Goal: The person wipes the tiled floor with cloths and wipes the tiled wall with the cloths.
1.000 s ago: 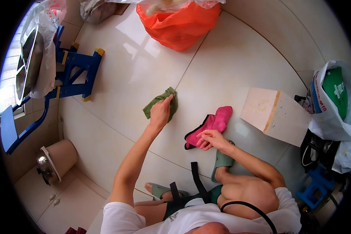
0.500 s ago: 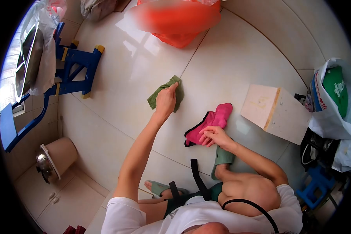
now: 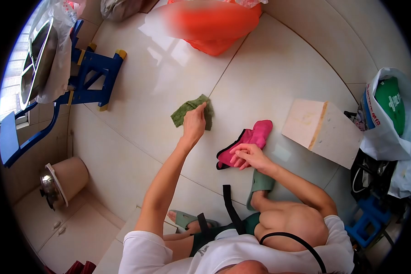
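Green cloth (image 3: pixel 183 113) lies crumpled across a tile seam on the floor (image 3: pixel 137 123), well in from its left and right edges, beneath a person's left hand (image 3: pixel 194 122), as seen from the head camera. The index finger points outward over the fabric; whether the fingers pinch it or merely press it cannot be told. The right hand (image 3: pixel 250 156), loosely curled with its fingers apart and pinching nothing visible, is poised over a black-trimmed pink cloth (image 3: pixel 259 131). Pressure at one spot could bunch the green fabric, its corners being unpinned; a low sweep by the right hand could drag the pink one. The left thumb is hidden, any right-hand contact is unclear, and a red bag (image 3: pixel 214 27) is blurred and cut off at the top.
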Available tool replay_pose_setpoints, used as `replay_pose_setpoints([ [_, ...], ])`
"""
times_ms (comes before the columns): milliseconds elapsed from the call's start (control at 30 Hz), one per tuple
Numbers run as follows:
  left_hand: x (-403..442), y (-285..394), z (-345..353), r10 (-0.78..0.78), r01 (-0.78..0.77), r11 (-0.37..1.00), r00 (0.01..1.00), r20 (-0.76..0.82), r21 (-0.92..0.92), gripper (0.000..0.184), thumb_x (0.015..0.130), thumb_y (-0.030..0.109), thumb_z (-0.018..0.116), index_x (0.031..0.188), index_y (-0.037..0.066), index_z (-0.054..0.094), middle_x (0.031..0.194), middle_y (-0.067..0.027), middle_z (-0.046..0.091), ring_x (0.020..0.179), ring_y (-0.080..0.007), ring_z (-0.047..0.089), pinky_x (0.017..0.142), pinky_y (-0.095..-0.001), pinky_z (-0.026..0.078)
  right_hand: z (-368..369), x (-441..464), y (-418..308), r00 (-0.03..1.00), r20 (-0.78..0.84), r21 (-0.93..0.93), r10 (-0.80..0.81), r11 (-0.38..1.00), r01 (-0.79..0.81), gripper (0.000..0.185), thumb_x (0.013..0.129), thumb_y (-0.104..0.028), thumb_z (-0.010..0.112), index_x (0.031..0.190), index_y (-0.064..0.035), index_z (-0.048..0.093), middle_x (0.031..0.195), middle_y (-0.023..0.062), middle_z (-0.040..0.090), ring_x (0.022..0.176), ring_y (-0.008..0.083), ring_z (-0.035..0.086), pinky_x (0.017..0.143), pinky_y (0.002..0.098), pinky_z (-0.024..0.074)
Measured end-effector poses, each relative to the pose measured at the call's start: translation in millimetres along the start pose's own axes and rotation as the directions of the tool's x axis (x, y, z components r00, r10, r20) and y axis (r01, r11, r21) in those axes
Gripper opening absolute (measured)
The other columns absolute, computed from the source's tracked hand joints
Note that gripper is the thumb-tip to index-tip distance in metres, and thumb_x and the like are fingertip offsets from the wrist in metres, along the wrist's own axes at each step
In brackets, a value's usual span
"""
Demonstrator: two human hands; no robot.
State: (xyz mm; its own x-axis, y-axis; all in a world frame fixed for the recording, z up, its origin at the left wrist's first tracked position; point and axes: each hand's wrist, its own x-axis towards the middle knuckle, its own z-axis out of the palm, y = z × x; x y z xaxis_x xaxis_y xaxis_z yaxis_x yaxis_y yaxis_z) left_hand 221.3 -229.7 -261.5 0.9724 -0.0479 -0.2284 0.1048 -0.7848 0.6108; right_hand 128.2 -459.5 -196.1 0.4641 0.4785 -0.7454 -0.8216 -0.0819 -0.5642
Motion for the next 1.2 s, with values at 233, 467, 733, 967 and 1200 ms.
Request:
replay_pose_setpoints([
  [233,49,16,18,0.123,-0.125,0.992,0.987,-0.106,-0.008,0.026,0.092,0.005,0.049,0.112,0.003,0.066,0.080,-0.0223,0.065,0.075,-0.0412,0.062,0.067,-0.0496,0.048,3,5,-3,0.999,-0.049,0.024,0.015,1.000,-0.014,0.025,0.100,-0.018,0.048,0.111,-0.0002,0.061,0.092,0.0090,0.068,0.077,0.0119,0.065,0.063,0.0257,0.0565],
  [467,21,11,9,0.034,-0.034,0.999,0.999,0.004,-0.028,0.026,0.093,0.007,0.048,0.111,0.004,0.067,0.079,-0.0233,0.065,0.075,-0.0423,0.062,0.067,-0.0507,0.049,0,-2,-22,0.995,-0.057,-0.063,-0.076,0.995,0.072,0.024,0.099,-0.016,0.047,0.110,0.0003,0.060,0.091,0.0094,0.068,0.078,0.0141,0.065,0.064,0.0276,0.0563],
  [733,83,37,31,0.189,-0.198,0.979,0.972,-0.136,-0.050,0.025,0.093,0.007,0.050,0.109,0.001,0.068,0.086,-0.0249,0.065,0.079,-0.0428,0.062,0.071,-0.0483,0.049,-35,-46,-63,0.763,0.194,-0.974,-0.616,-0.030,0.224,0.028,0.089,-0.032,0.061,0.098,-0.0049,0.064,0.093,0.0094,0.066,0.098,0.0263,0.059,0.100,0.0467,0.0394],
  [967,86,30,34,0.182,-0.192,0.979,0.974,-0.137,-0.063,0.025,0.094,0.010,0.049,0.108,0.002,0.068,0.086,-0.0248,0.065,0.080,-0.0426,0.063,0.074,-0.0491,0.050,-126,-132,-127,0.869,0.378,-0.883,-0.319,-0.406,0.235,0.040,0.082,-0.045,0.065,0.071,-0.0068,0.060,0.078,0.0058,0.056,0.088,0.0226,0.056,0.094,0.0408,0.0414],
  [1200,76,24,32,0.130,-0.135,0.990,0.985,-0.117,-0.040,0.026,0.095,0.013,0.049,0.110,0.007,0.069,0.086,-0.0236,0.066,0.080,-0.0436,0.063,0.073,-0.0506,0.051,-151,-111,-109,0.834,0.404,-0.852,-0.376,-0.487,0.193,0.024,0.076,-0.020,0.062,0.057,-0.0113,0.052,0.061,0.0026,0.051,0.069,0.0216,0.052,0.060,0.0367,0.0397],
])
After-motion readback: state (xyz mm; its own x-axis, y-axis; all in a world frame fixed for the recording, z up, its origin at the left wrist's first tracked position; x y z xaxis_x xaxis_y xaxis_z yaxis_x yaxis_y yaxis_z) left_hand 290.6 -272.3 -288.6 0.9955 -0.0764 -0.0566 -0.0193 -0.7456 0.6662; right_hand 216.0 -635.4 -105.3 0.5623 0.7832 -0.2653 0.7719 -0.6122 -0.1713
